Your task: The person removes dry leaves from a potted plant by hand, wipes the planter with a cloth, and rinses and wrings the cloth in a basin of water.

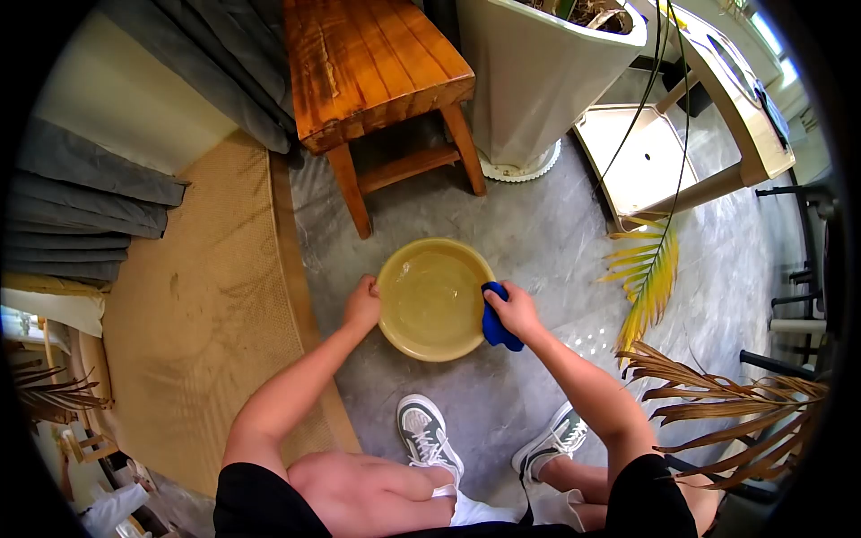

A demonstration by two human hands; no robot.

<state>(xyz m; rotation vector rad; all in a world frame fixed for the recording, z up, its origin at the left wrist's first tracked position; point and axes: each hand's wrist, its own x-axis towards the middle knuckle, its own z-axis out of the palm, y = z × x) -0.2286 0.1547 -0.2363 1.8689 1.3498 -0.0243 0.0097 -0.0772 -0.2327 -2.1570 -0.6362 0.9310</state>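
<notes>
A round yellow basin with some clear liquid in it is in the middle of the view, over the grey floor. My left hand grips its left rim with the fingers curled round the edge. On the opposite side my right hand is closed on a blue cloth, pressed against the basin's right rim. The cloth hangs down outside the basin below my fingers.
Ahead stands a wooden stool, beside a tall white planter. A beige trolley is at the upper right. Palm fronds hang at the right. A tan mat covers the left floor; my shoes are below the basin.
</notes>
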